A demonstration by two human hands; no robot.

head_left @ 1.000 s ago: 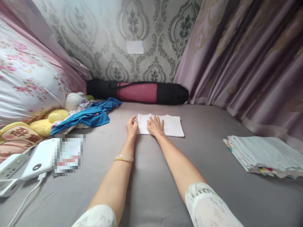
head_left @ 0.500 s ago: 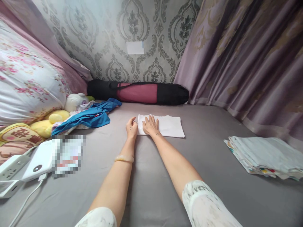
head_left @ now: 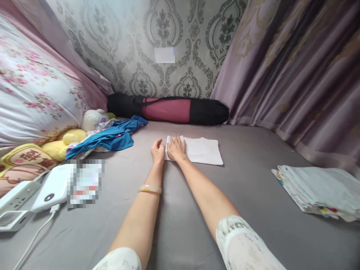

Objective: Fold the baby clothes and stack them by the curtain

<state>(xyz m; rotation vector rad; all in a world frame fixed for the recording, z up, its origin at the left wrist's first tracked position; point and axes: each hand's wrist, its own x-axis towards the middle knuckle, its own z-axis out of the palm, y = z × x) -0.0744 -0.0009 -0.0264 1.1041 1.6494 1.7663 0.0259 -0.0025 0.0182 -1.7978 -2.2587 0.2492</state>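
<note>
A folded white cloth [head_left: 204,150] lies flat on the grey bed sheet in front of me, long side running left to right. My right hand [head_left: 176,149] rests palm down on its left part, fingers stretched out and slightly spread. At the cloth's left edge, my left hand [head_left: 158,151] stands on its side with the thumb up and the fingers curled. Whether those fingers pinch the cloth's edge is hidden from me. A pale bangle [head_left: 150,189] circles my left wrist.
A stack of folded cloths [head_left: 317,191] lies at the right. To the left are blue clothing [head_left: 108,138], plush toys [head_left: 56,148], a white power bank [head_left: 53,187] with a cable and a power strip [head_left: 17,197]. A long black-and-maroon bag [head_left: 168,110] lies along the wall.
My right hand has slid slightly left on the white cloth, nearer its left edge. The left hand stays by that edge, a touch farther out. The whole view has shifted a little.
</note>
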